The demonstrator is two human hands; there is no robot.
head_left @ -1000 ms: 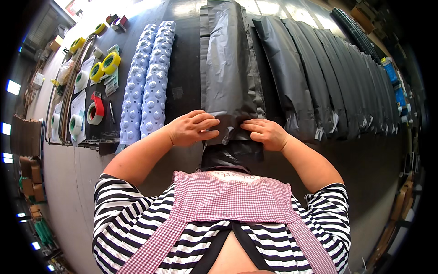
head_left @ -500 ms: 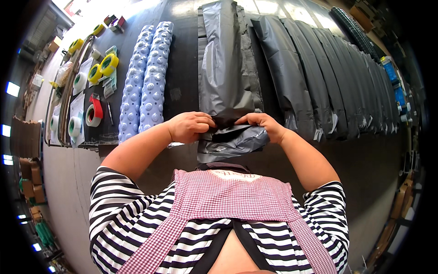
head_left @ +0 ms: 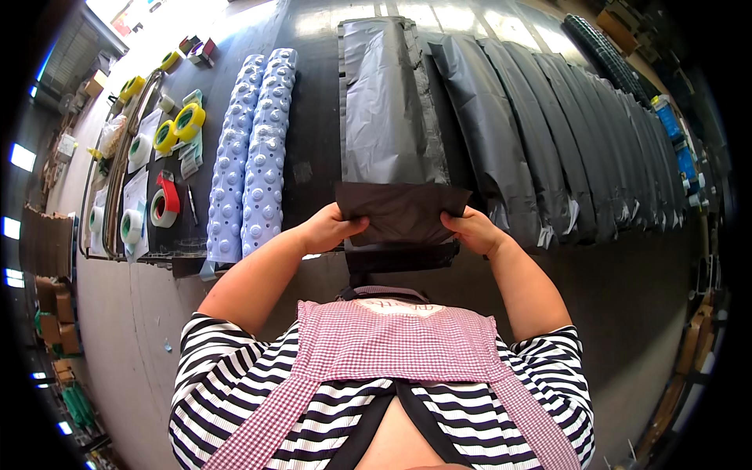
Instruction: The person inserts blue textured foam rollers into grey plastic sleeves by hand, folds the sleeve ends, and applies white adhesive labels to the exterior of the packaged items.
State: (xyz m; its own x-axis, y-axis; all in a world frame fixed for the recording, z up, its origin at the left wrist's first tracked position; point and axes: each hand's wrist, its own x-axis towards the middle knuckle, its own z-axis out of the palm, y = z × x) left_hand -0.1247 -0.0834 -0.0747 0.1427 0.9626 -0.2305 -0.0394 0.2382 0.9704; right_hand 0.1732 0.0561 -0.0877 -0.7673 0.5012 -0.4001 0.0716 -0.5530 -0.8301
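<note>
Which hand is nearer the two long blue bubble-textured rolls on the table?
Left. The left hand grips the dark grey plastic bag's flap just beside the blue rolls; the right hand holds the flap's far edge.

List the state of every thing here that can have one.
Grey mailer bag: lying flat, its end flap lifted.
Left hand: pinching the flap's left edge.
Right hand: pinching the flap's right edge.
Other grey bags: lying overlapped in a row.
Bubble-wrap rolls: rolled up, side by side.
Tape rolls: lying flat.
</note>
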